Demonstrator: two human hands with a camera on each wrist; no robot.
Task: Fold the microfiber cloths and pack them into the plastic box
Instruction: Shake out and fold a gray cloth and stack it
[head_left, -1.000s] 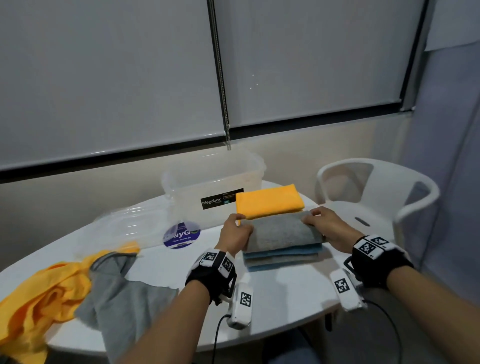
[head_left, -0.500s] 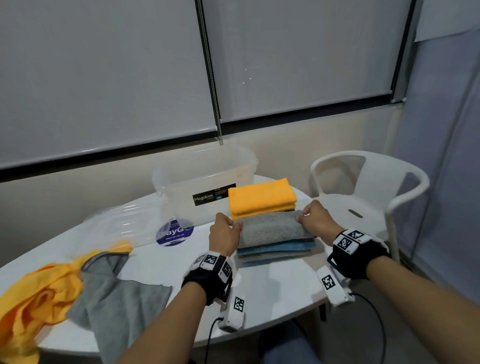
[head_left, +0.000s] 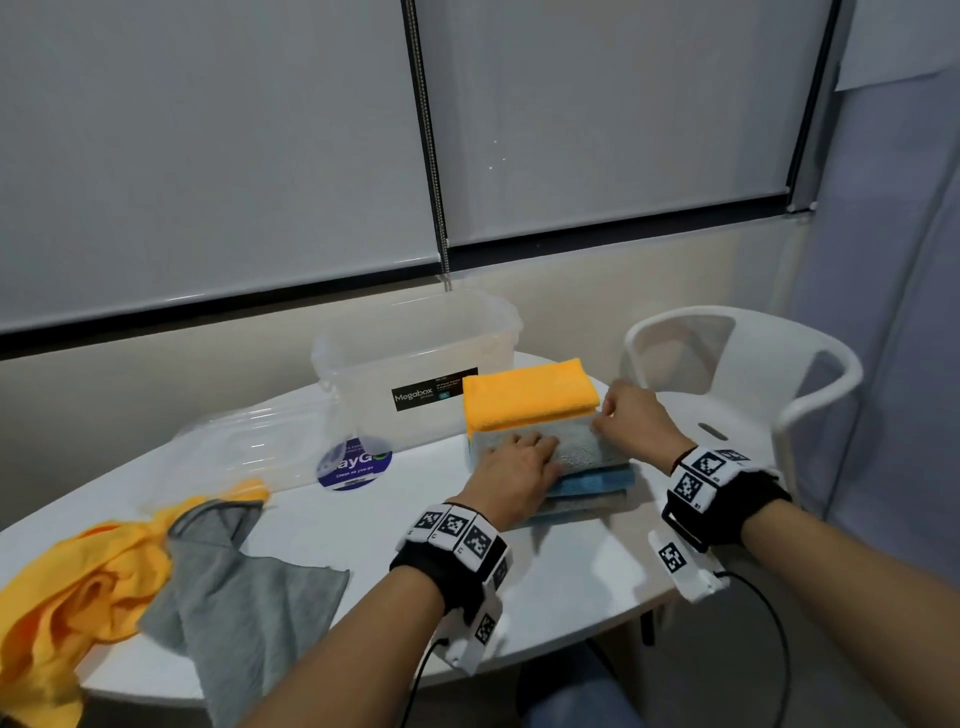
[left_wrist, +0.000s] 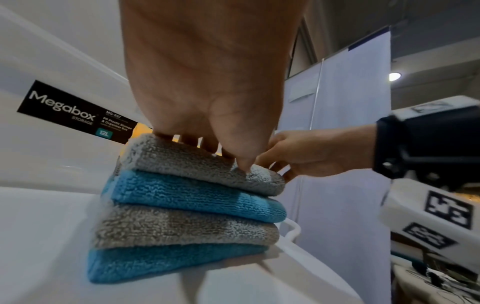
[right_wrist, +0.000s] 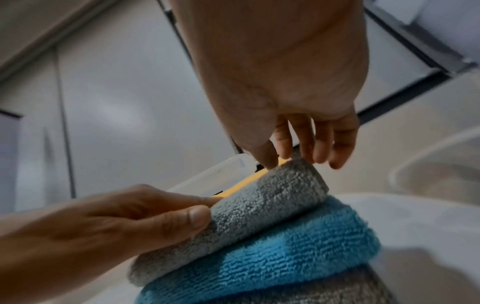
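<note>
- I am seeing my left hand (head_left: 511, 480) lying flat, fingers straight, pressing down on the top folded grey microfiber cloth (head_left: 587, 448) of the stack; the left wrist view is showing its fingertips (left_wrist: 242, 162) touching that cloth.
- My right hand (head_left: 635, 422) is sitting at the far right corner of the same grey cloth, thumb and curled fingers (right_wrist: 319, 148) touching its edge; I cannot tell whether they are actually pinching it.
- Under the grey cloth a folded blue microfiber cloth (left_wrist: 197, 195), a second folded grey cloth (left_wrist: 182, 226) and a second folded blue cloth (left_wrist: 166, 263) are lying stacked, just in front of the clear plastic storage box (head_left: 415, 364).
- A folded orange microfiber cloth (head_left: 530, 392) is lying on the far part of the stack, touching the box's front wall.
- The box is standing open on the white oval table (head_left: 571, 582), with its clear lid (head_left: 249, 452) lying just left of it.
- Well left of the box, an unfolded grey cloth (head_left: 234, 597) and an unfolded orange cloth (head_left: 67, 597) are lying crumpled together.
- A white plastic chair (head_left: 748, 374) is standing right of the box.
</note>
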